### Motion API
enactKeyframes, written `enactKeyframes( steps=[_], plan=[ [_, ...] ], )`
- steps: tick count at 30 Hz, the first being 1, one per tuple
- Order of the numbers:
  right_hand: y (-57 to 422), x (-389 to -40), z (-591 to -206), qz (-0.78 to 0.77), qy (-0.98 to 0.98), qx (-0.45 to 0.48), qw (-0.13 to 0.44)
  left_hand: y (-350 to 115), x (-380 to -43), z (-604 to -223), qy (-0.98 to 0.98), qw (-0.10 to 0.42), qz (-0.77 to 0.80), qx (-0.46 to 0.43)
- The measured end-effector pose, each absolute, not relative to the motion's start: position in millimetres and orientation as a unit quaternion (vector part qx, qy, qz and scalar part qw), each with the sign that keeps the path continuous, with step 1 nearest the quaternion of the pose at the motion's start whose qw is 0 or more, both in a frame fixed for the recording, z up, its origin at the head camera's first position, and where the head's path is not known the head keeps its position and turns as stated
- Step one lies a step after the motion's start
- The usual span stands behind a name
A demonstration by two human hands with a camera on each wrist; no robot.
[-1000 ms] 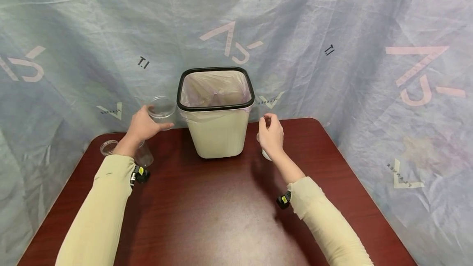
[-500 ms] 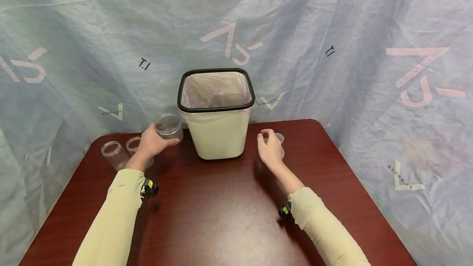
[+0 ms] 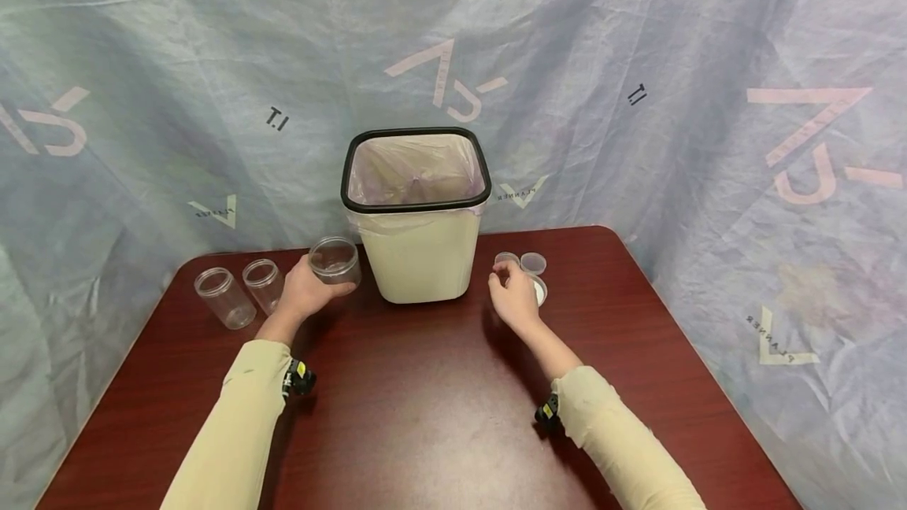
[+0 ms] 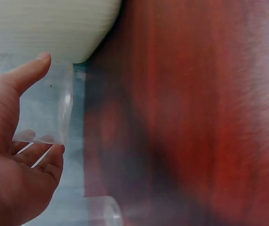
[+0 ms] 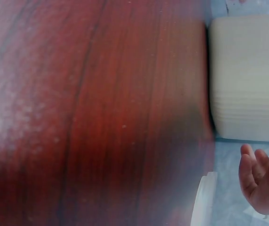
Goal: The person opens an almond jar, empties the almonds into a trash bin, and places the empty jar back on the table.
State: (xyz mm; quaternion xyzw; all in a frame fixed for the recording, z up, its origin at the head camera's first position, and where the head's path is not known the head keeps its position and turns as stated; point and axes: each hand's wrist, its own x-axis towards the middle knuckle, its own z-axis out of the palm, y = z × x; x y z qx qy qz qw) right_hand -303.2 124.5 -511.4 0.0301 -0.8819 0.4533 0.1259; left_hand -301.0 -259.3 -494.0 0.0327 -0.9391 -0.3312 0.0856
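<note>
My left hand grips a wide clear plastic jar just left of the bin, thumb and fingers on opposite sides. In the left wrist view the clear jar shows between thumb and fingers; whether its base touches the table is unclear. Two more clear jars, one farther left and one nearer, stand upright beside that hand. On the right, my right hand hovers by several round lids, fingers loosely curled with nothing visible in them. A white-centred lid is partly hidden behind it.
Between the hands stands a cream waste bin with a black rim and a clear liner. The dark red table ends at the back against a grey printed curtain.
My left hand has carried the wide jar down and right, beside the bin, uncovering the two other jars. My right hand has moved down slightly and more of the lids shows.
</note>
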Motion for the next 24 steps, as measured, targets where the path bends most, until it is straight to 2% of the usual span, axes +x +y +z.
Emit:
enactKeyframes(
  steps=[14,24],
  plan=[
    [127,-298,-519,0.443,-0.891,0.032,0.094,-254,-287,-522,-0.94,0.072,-0.332,0.044],
    [130,-299,-523,0.435,-0.894,0.036,0.098,-255,-285,-532,-0.932,0.065,-0.349,0.072]
  ],
)
